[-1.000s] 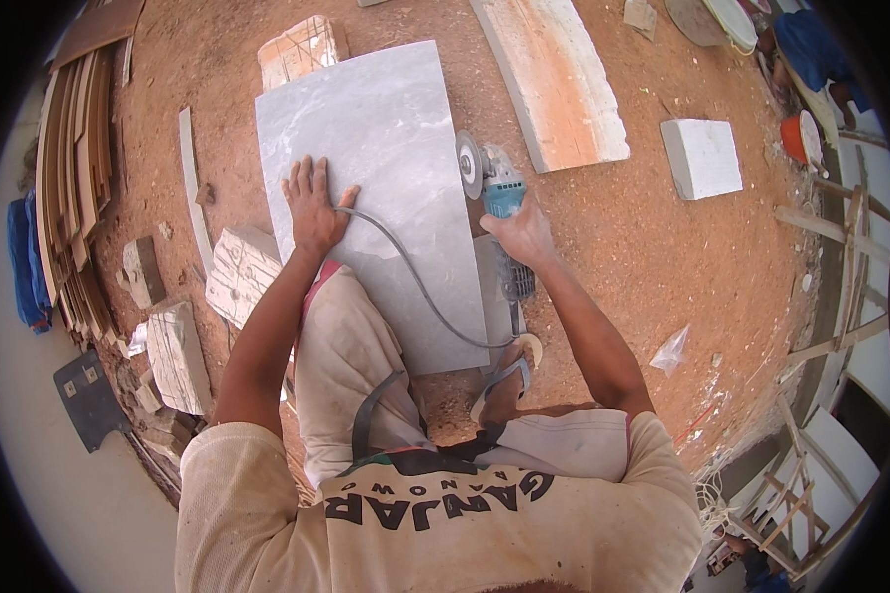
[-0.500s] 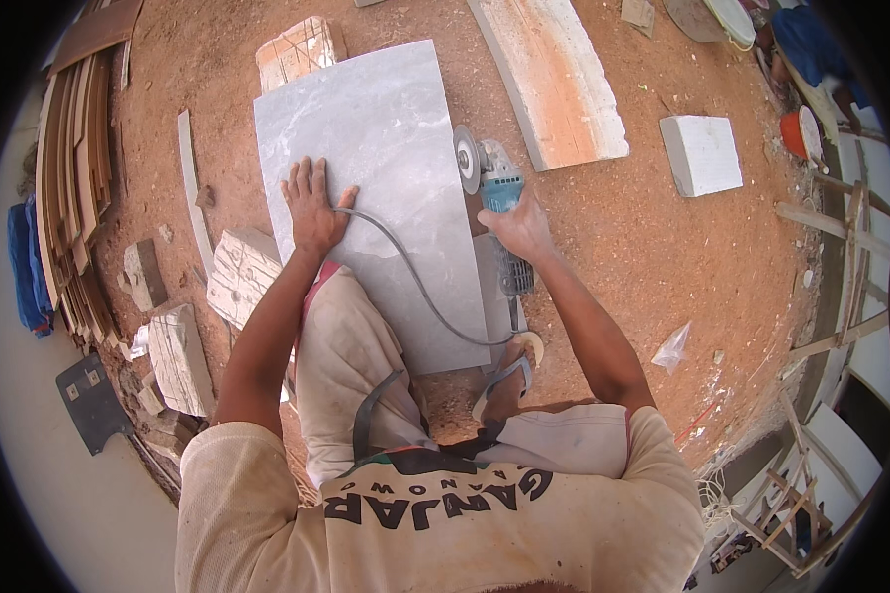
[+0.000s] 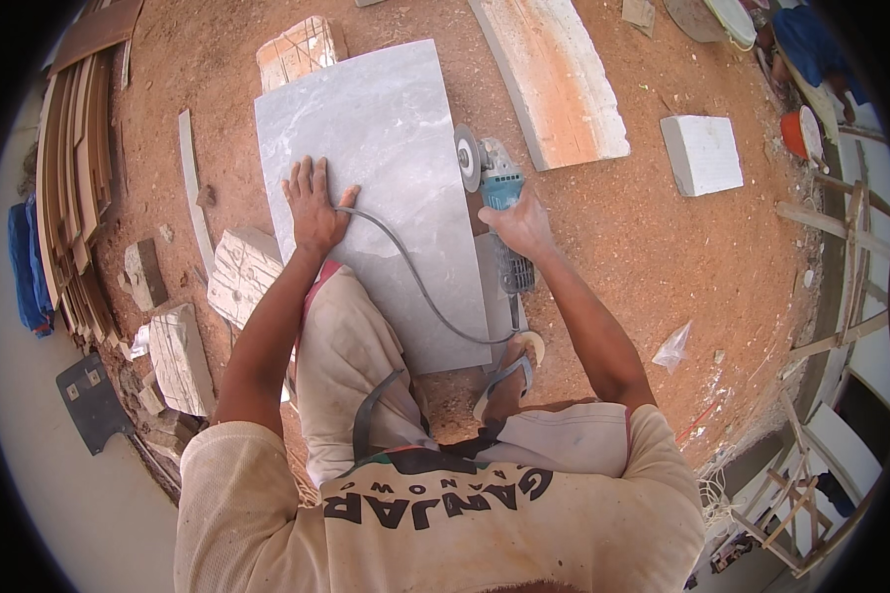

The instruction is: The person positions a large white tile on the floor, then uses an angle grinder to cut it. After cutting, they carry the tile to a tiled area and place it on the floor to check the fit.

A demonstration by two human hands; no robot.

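A grey marble-look tile (image 3: 386,119) lies lengthwise in front of me, with a narrower grey piece (image 3: 499,321) under its lower right side. My left hand (image 3: 314,212) rests on it, fingers spread, a grey cord (image 3: 410,262) crossing beside the thumb. Along the tile's right edge, my right hand (image 3: 519,222) grips a teal angle grinder (image 3: 501,183). Its cutting disc (image 3: 468,156) sits at that edge; whether it touches or spins I cannot tell. My bent left leg is at the tile's near-left corner, and my sandalled foot (image 3: 504,381) is below the grinder.
Pale blocks (image 3: 297,54) (image 3: 242,277) (image 3: 702,153) and a long slab (image 3: 554,89) lie around on reddish dirt (image 3: 742,296). Stacked boards (image 3: 69,188) line the left, an orange bucket (image 3: 799,133) and scrap timber (image 3: 831,336) the right. A person in blue (image 3: 816,49) is at upper right.
The grinder in my right hand has edged very slightly forward along the tile's edge, away from me. My left hand stays where it was.
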